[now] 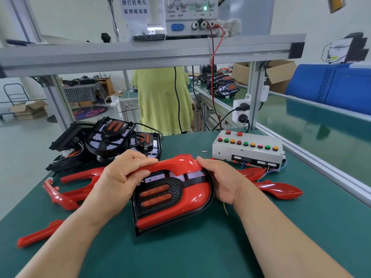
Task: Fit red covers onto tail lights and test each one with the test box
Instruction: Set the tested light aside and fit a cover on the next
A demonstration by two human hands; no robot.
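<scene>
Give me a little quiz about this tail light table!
1. True or false: left hand and right hand both hold the black tail light with its glossy red plastic cover.
2. The white test box with coloured buttons sits: A, left of the hands; B, beyond the right hand; C, nearer than both hands.
3. The pile of uncovered black tail lights lies beyond the ____ hand.
Key: true; B; left.

tail light point(172, 199) centre on table point(200, 253) | test box point(248, 150) behind-right | tail light pile point(112, 141) behind-left
</scene>
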